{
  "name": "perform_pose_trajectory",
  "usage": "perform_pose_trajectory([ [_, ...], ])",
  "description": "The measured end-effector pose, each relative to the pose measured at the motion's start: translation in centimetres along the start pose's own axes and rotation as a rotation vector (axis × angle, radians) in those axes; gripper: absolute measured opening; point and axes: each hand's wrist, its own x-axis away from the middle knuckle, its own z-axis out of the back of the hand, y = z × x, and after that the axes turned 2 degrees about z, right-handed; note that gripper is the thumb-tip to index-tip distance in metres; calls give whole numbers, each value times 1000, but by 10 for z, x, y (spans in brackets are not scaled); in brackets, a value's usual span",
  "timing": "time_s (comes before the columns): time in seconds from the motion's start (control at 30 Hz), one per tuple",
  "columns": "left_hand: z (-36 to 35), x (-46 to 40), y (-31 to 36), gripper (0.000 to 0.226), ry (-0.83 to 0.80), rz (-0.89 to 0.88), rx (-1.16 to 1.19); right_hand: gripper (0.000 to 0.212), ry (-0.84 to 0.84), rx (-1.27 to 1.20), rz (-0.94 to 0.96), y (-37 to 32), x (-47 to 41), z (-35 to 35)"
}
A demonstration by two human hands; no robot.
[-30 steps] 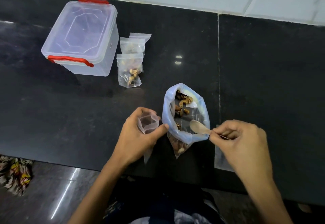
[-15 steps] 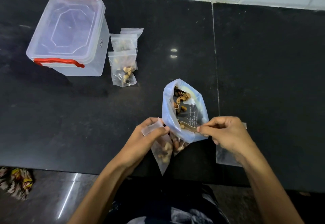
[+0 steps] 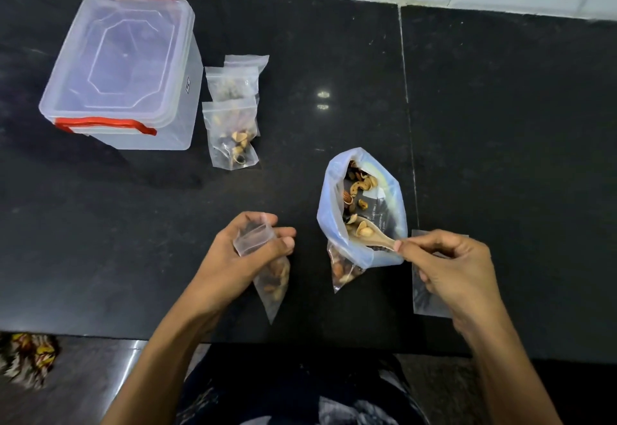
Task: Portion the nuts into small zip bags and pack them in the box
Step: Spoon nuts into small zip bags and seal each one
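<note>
Low in the middle of the frame, the left hand [image 3: 247,251] grips a small zip bag [image 3: 267,271] by its open mouth, fingers and thumb curled round the top edge; the bag hangs down with some nuts already in its lower corner. Just right of it, the right hand [image 3: 447,264] pinches the handle of a wooden spoon [image 3: 370,234] between thumb and fingertips; the bowl of the spoon lies inside the large bag of nuts [image 3: 364,204], carrying a few pieces, near the lower lip of that bag. Beneath the right hand lies an empty flat bag [image 3: 425,304] on the dark counter [image 3: 100,241]; whether more than one lies there cannot be told.

At the upper left of the frame stands the clear box [image 3: 123,70] with red clasps, its lid on; just to its right lie two or more filled small bags [image 3: 233,124], overlapping, not yet packed.

Judging from this, the step in hand is scooping a portion; the next move calls for lifting the loaded spoon level out of the large bag and across to the held bag's mouth, which the left hand would need to keep spread wide; a tilt on the way would likely spill nuts onto the counter.
</note>
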Motion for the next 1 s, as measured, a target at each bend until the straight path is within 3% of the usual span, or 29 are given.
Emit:
perform_pose_trajectory([
  [0.27,12,14,11,62,96,-282,-309,12,53,-98,-38,-25,15,2],
  [0.5,12,8,21,51,40,-405,-468,16,-41,-1,417,-75,71,-40],
  [0.7,17,1,22,54,-20,-475,-384,15,119,445,881,-65,89,-81],
  [1.0,32,-1,18,53,-102,-481,-342,15,232,608,1048,-55,105,-102],
])
